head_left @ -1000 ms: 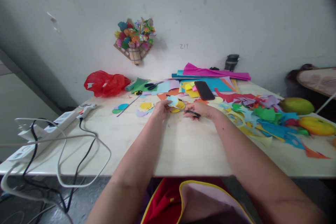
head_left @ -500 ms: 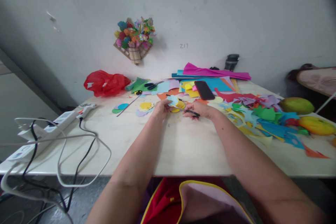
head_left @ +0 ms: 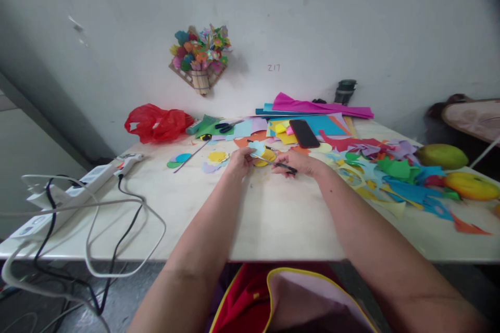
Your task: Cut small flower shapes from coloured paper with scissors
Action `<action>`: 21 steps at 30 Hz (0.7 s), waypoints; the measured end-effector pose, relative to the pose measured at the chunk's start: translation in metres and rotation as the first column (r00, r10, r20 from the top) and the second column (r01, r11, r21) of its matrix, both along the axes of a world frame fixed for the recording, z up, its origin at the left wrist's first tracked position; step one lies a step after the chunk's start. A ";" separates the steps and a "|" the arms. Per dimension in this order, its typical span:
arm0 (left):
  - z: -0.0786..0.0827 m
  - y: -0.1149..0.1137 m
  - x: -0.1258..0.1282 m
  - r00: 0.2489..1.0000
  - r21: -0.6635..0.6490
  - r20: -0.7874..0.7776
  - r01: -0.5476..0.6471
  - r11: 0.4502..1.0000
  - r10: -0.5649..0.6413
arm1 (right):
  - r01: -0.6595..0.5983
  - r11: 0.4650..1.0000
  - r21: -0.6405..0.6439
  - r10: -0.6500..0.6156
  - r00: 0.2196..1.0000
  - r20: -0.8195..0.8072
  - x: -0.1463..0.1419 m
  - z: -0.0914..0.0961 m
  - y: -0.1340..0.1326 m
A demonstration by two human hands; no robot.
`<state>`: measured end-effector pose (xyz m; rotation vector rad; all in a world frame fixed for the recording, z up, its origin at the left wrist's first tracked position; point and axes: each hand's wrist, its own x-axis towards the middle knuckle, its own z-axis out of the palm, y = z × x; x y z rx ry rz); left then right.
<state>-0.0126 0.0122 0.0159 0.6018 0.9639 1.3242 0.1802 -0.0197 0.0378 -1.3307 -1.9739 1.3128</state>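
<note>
My left hand [head_left: 239, 161] is closed on a small light-blue paper shape [head_left: 257, 148], held just above the white table [head_left: 269, 218]. My right hand [head_left: 299, 163] grips black-handled scissors [head_left: 280, 165], whose blades point left into the paper. A yellow paper piece [head_left: 267, 156] lies right under the blades between both hands. Tiny yellow snippets dot the tabletop below them.
Coloured paper scraps [head_left: 394, 177] cover the right side, with a black phone [head_left: 303, 133] on paper sheets behind. A red plastic bag [head_left: 156, 123], a second pair of scissors [head_left: 225, 126], a power strip with cables [head_left: 78, 187] and mangoes [head_left: 441, 156] ring the work area.
Almost nothing moved; my right hand with the scissors has shifted very slightly at the paper, and the left hand still holds it.
</note>
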 end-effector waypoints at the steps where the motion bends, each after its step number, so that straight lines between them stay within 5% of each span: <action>1: 0.000 0.000 0.000 1.000 -0.001 0.000 -0.002 1.000 0.002 | 0.002 1.000 0.001 -0.002 1.000 0.003 0.000 0.000 0.000; 21: 0.003 -0.002 0.002 0.999 -0.017 0.008 -0.036 0.999 0.036 | -0.008 1.000 0.029 0.008 1.000 -0.015 -0.001 -0.002 0.001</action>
